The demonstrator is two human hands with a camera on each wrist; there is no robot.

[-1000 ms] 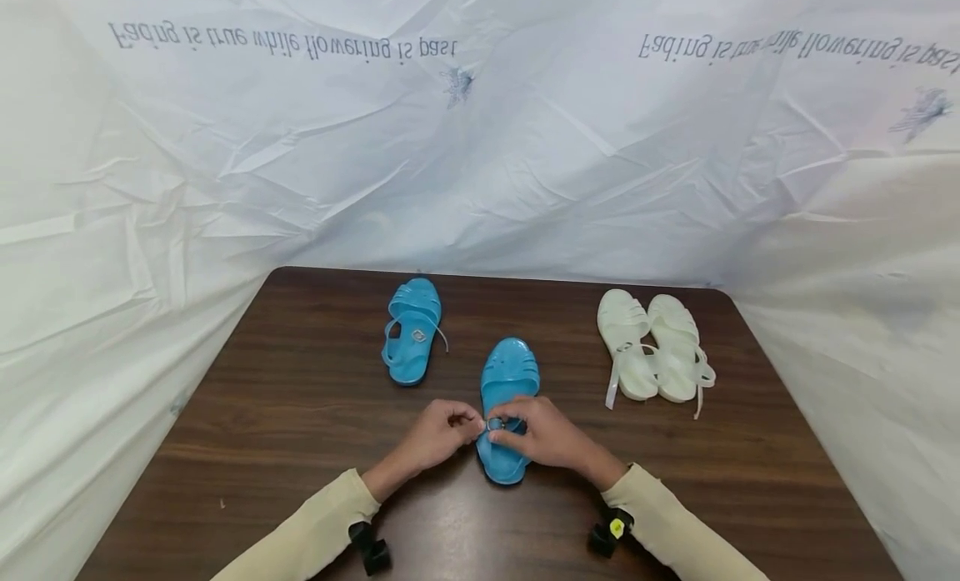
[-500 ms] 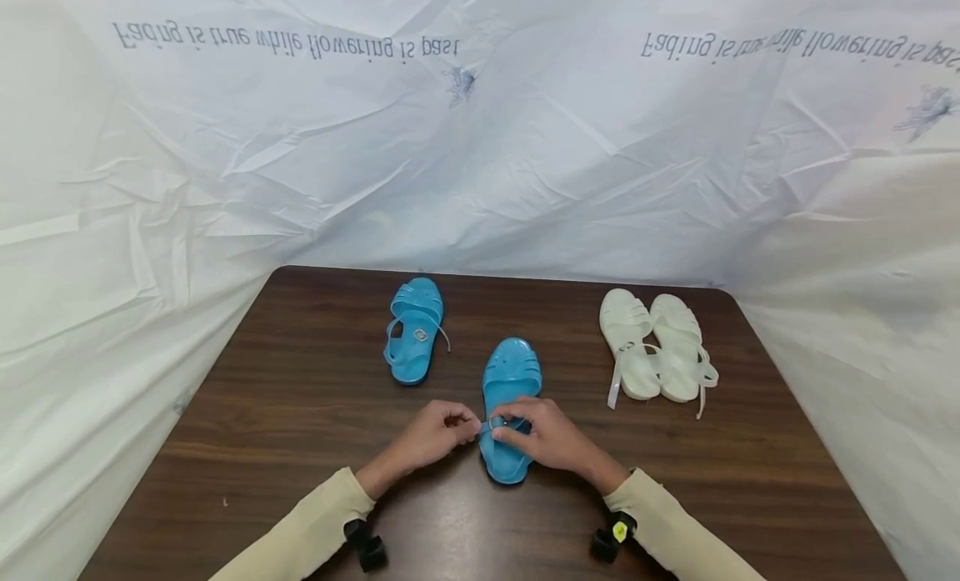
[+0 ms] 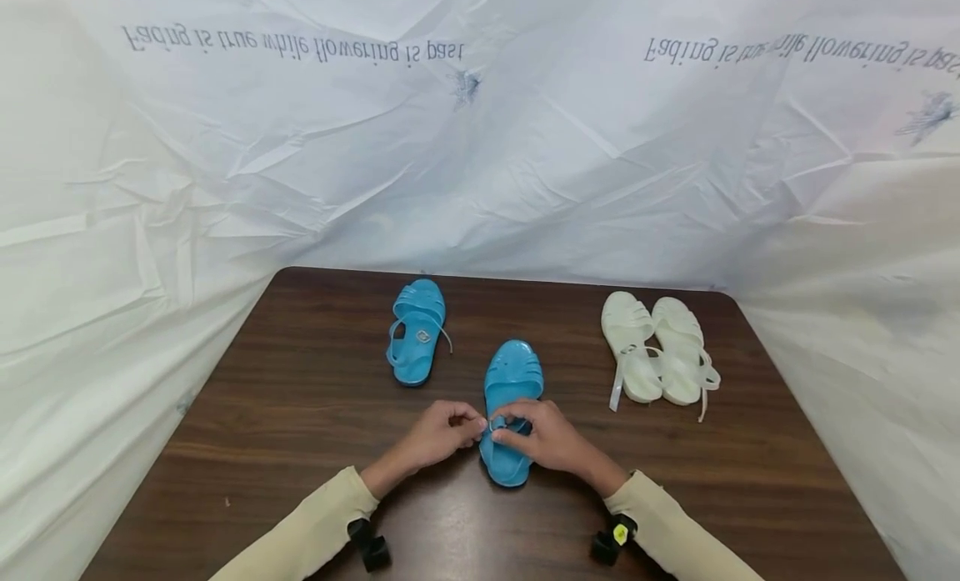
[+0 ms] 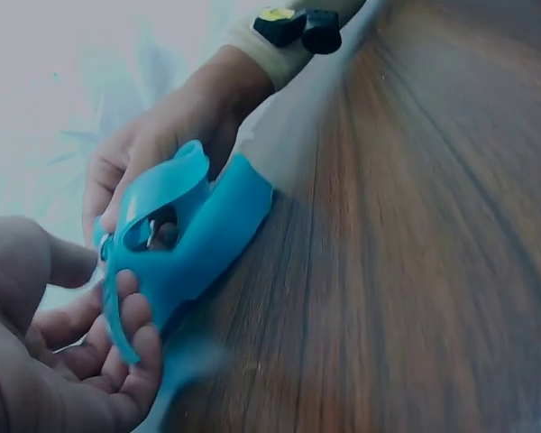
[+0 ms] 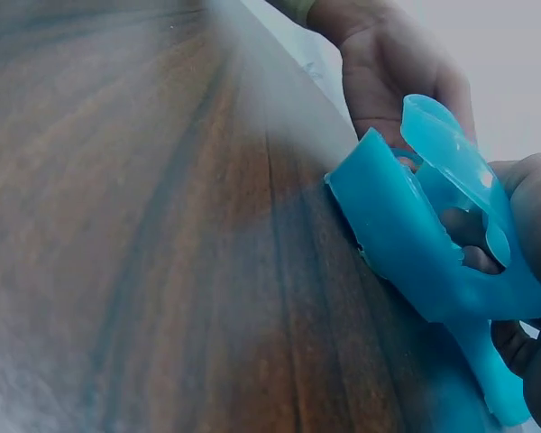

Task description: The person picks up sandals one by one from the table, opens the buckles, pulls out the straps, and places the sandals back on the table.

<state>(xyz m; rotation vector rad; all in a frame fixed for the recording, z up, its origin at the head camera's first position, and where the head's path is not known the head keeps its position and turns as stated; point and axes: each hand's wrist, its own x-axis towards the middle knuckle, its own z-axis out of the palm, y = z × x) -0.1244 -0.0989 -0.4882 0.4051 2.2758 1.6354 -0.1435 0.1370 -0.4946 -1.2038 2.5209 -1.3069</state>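
Note:
A blue jelly sandal [image 3: 513, 373] lies on the table, toe pointing away, between the two hands. From its left side, the left hand [image 3: 438, 435] pinches the free end of the ankle strap [image 4: 117, 316], which runs down across its fingers in the left wrist view. The right hand [image 3: 551, 435] reaches over the sandal and holds the strap by the small metal buckle [image 3: 497, 423] between thumb and forefinger. The heel part [image 5: 388, 221] shows large in the right wrist view. How far the strap passes through the buckle is hidden by fingers.
The second blue sandal [image 3: 416, 335], its strap loose, lies farther back on the left. A pair of white sandals [image 3: 648, 348] rests at the back right with straps hanging out. White sheeting [image 3: 480, 164] surrounds the dark wooden table [image 3: 300, 381] at the back and sides.
Very little differs. The left fingertips drew slightly left from the buckle, then came back closer to it. The right hand keeps its hold, and the sandals stay in place.

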